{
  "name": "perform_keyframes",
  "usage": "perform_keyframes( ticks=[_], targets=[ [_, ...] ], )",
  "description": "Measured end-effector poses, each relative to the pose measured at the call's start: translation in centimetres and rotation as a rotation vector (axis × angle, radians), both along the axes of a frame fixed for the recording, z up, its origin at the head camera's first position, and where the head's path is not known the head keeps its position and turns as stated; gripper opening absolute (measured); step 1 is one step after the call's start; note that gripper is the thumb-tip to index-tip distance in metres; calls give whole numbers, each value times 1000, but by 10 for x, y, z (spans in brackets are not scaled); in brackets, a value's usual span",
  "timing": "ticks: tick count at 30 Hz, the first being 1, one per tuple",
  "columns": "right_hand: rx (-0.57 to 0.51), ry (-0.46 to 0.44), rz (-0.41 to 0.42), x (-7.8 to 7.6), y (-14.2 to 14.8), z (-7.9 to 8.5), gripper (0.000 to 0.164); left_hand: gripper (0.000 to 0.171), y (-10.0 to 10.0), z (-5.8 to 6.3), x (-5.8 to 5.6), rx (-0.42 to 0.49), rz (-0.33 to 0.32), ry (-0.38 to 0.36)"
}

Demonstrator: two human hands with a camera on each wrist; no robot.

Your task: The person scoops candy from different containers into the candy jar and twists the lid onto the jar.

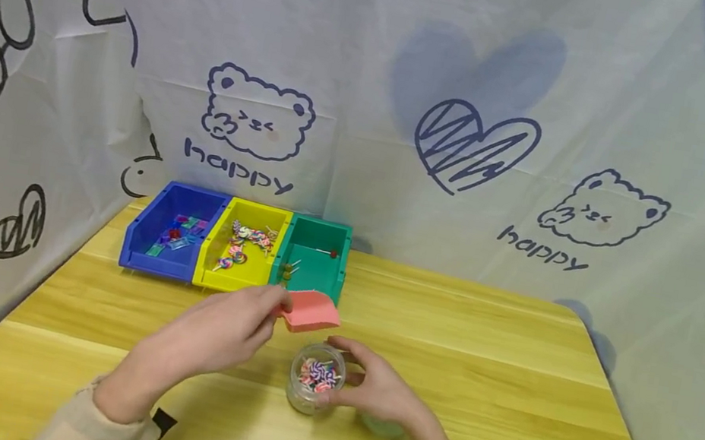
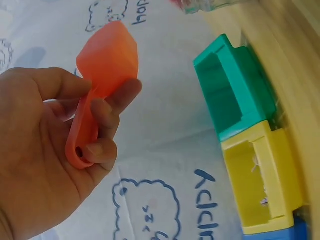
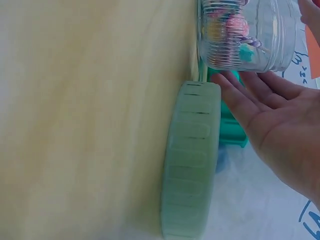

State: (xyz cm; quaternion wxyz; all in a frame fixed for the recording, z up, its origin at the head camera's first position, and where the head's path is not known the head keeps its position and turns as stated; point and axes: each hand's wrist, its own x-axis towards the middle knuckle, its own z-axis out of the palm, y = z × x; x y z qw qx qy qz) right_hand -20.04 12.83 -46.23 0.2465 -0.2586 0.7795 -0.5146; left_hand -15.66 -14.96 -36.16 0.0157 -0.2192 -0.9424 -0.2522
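Two hands work around a pink-orange scoop [image 1: 312,311] and a clear jar [image 1: 302,399]. The scoop is held up over the table [image 1: 480,332], between the jar and the green bin. Its handle lies in the left hand [image 1: 225,327], the thumb against one side and the fingers curled round the other; the left wrist view shows a hole near the handle's end. The jar stands upright and uncapped on the table, with small swirl-patterned candies [image 1: 317,374] inside. The right hand [image 1: 383,386] holds the jar from its right side, partly spread, with the thumb on the near side and the fingers curving round the far side. Just beside the jar, partly under the right hand in the head view, a pale green lid [image 3: 190,160] with a ridged edge lies on the table.

Farther back, three bins stand side by side: a blue bin [image 1: 158,265] with small shiny coloured pieces, a yellow bin [image 1: 225,279] with swirl lollipops, and a green bin [image 1: 318,261] with a few stick-mounted pieces, one red. Behind them hangs a white cloth [image 1: 359,175] printed with bears and hearts.
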Motion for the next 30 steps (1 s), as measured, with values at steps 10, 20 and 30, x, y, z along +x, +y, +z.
perform_keyframes(
  ticks=[10, 20, 30],
  targets=[
    [-61, 184, -184, -29, -13, 21, 73, 21, -12, -26, -7, 85, 82, 227],
    [-1, 335, -363, -78, -42, 32, 57, 23, -27, -39, -18, 122, 183, 351],
    [192, 364, -347, -111, -59, 21, 59, 24, -43, -42, -26, 110, 256, 325]
  ],
)
